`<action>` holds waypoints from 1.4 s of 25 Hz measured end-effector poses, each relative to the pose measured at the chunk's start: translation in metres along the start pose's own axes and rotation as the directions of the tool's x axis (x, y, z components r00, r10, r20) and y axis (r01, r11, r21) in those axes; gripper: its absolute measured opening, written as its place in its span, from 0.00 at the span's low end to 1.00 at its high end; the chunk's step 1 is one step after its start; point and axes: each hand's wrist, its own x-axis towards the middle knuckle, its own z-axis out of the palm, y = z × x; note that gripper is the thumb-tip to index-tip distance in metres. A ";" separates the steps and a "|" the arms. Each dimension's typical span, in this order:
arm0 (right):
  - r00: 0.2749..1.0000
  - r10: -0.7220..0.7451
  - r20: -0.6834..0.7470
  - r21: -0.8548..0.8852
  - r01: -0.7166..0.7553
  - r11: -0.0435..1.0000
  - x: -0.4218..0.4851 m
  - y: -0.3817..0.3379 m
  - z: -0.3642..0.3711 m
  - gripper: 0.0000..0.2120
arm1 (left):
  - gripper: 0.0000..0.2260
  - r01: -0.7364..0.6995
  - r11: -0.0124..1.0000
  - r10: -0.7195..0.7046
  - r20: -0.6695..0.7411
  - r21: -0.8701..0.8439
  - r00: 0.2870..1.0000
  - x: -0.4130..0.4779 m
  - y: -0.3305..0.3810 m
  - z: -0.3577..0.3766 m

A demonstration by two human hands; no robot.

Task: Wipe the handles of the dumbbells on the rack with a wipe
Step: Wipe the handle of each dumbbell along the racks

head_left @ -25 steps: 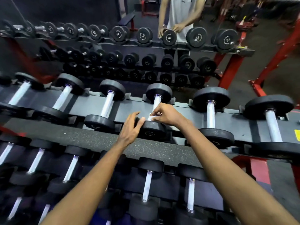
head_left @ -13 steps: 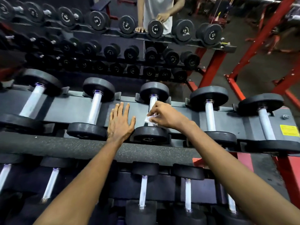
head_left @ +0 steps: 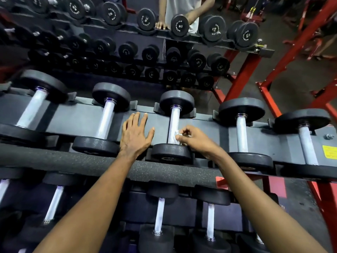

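Black dumbbells with silver handles lie across the grey top shelf of the rack (head_left: 82, 117). My right hand (head_left: 193, 138) pinches a small white wipe (head_left: 176, 136) against the lower part of the middle dumbbell's handle (head_left: 174, 121), just above its near weight. My left hand (head_left: 135, 134) lies flat, fingers spread, on the shelf between that dumbbell and the one to its left (head_left: 106, 121). Further dumbbells (head_left: 241, 132) sit to the right.
A lower shelf with several smaller dumbbells (head_left: 158, 214) runs below a padded black bar (head_left: 73, 161). A second rack (head_left: 127, 33) stands beyond, with a person (head_left: 182, 11) behind it touching it. Red steel frames (head_left: 295, 52) rise at the right.
My left hand left the near weight of the middle dumbbell and flattened on the shelf. My right hand slid the wipe down the handle toward the near weight.
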 end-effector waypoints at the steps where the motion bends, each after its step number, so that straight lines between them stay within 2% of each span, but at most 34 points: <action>1: 0.996 0.084 0.037 0.141 -0.088 0.986 0.000 -0.001 0.001 0.05 | 0.30 -0.004 1.000 0.004 -0.011 0.009 1.000 0.000 0.000 0.001; 4: 0.965 0.218 0.143 0.436 -0.259 0.862 0.005 -0.006 0.002 0.10 | 0.30 0.003 1.000 -0.004 -0.022 -0.002 1.000 0.002 -0.002 0.005; 6: 0.958 0.269 0.104 0.462 -0.286 0.840 0.006 -0.011 0.005 0.10 | 0.30 0.013 1.000 -0.013 -0.044 -0.008 0.999 0.003 -0.003 0.007; 8: 0.969 0.227 -0.098 0.311 -0.187 0.932 0.006 -0.014 0.008 0.05 | 0.29 0.017 1.000 -0.017 -0.072 -0.008 0.997 0.004 -0.002 0.009; 10: 0.967 -0.013 -0.255 -0.053 0.000 0.999 0.006 -0.018 0.008 0.04 | 0.30 0.026 1.000 -0.025 -0.088 0.007 0.996 0.003 -0.002 0.010; 11: 0.954 -0.166 -0.248 -0.268 0.097 0.958 0.005 -0.021 0.006 0.05 | 0.30 0.031 0.999 -0.029 -0.088 0.013 0.996 0.003 -0.002 0.009; 13: 0.916 -0.389 -0.100 -0.546 0.276 0.791 0.006 -0.027 -0.002 0.04 | 0.31 0.034 0.999 -0.033 -0.090 0.010 0.995 0.004 -0.002 0.009; 16: 0.827 -0.517 0.220 -0.679 0.511 0.527 0.011 -0.037 -0.009 0.07 | 0.32 0.041 0.999 -0.040 -0.092 0.006 0.995 0.004 -0.002 0.009; 18: 0.758 -0.514 0.401 -0.701 0.616 0.360 0.018 -0.039 -0.010 0.08 | 0.32 0.048 0.999 -0.047 -0.093 0.014 0.995 0.003 -0.002 0.009; 19: 0.740 -0.507 0.443 -0.711 0.634 0.304 0.021 -0.041 -0.010 0.09 | 0.32 0.047 0.999 -0.046 -0.096 0.014 0.994 0.003 -0.002 0.009; 21: 0.731 -0.497 0.467 -0.732 0.635 0.247 0.024 -0.046 -0.007 0.09 | 0.31 0.041 0.999 -0.041 -0.103 0.006 0.994 0.004 -0.002 0.008; 24: 0.684 -0.430 0.590 -0.700 0.698 0.150 0.026 -0.050 -0.003 0.08 | 0.30 0.038 0.999 -0.038 -0.103 -0.001 0.994 0.003 -0.003 0.010; 32: 0.740 -0.409 0.534 -0.740 0.643 0.197 0.026 -0.053 -0.002 0.08 | 0.28 0.034 0.999 -0.035 -0.112 -0.017 0.993 0.003 -0.004 0.010; 35: 0.767 -0.329 0.550 -0.736 0.632 0.242 0.026 -0.058 -0.003 0.07 | 0.28 0.037 0.999 -0.039 -0.118 -0.025 0.992 0.002 -0.002 0.009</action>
